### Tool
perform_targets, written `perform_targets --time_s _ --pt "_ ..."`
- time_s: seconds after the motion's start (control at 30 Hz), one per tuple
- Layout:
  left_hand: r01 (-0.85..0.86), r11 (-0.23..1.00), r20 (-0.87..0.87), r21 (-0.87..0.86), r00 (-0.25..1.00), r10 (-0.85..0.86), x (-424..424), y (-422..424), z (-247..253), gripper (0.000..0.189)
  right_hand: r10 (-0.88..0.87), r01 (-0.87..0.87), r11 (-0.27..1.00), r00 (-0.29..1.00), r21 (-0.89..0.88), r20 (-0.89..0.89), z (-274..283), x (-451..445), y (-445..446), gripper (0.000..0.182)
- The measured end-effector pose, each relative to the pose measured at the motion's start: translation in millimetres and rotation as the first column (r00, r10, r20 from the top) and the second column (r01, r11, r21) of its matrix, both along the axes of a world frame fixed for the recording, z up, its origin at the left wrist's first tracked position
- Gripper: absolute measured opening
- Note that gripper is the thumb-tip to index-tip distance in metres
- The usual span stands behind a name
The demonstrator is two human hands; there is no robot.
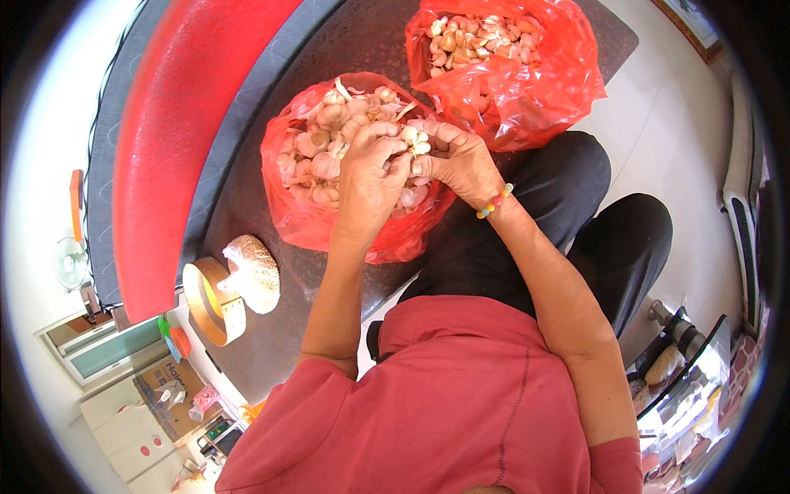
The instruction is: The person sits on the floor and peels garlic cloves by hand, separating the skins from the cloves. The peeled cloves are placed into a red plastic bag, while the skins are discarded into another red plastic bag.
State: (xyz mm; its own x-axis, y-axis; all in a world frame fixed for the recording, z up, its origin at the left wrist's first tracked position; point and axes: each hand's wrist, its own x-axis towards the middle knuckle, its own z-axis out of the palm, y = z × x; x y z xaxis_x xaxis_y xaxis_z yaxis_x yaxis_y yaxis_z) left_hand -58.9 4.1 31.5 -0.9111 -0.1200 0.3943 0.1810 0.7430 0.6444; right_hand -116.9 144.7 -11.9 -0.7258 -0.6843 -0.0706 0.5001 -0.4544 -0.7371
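Note:
My left hand (375, 174) and my right hand (453, 159) meet over a red plastic bag (395, 244) full of garlic bulbs (327, 165). Between their fingertips they hold a garlic bulb (416, 141) whose pale cloves show. The right wrist wears a bracelet of coloured beads. Behind and to the right stands a second open red plastic bag (524, 105), holding loose garlic cloves (481, 42).
Both bags rest on a dark seat (302, 290) with a red and grey backrest (166, 142) at left. A round wooden-rimmed item (213, 302) and a knotted clear bag (256, 272) of small pale pieces sit nearer. A glass-topped table (694, 370) stands at lower right.

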Motion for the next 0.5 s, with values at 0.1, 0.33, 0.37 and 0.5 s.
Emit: perform_targets --time_s 0.1,0.33,0.37,0.5 --pt "0.019 0.999 0.030 0.031 0.999 -0.020 0 2 7 0.011 -0.010 0.010 1.000 0.999 -0.005 -0.034 -2 0 0 0.042" --pt "0.003 0.992 -0.009 0.126 1.000 -0.002 -6 2 -13 0.009 -0.082 0.082 0.997 0.995 -0.009 -0.051 -8 -1 -1 0.033" --pt "0.005 0.996 -0.029 0.084 1.000 -0.003 -5 1 -14 0.008 -0.071 0.071 0.997 0.996 -0.013 -0.048 -7 -1 -2 0.033" --pt "-0.004 0.996 -0.114 0.085 0.993 0.014 -7 4 -8 0.008 -0.056 0.056 0.998 0.997 0.003 0.044 0 -1 2 0.032"
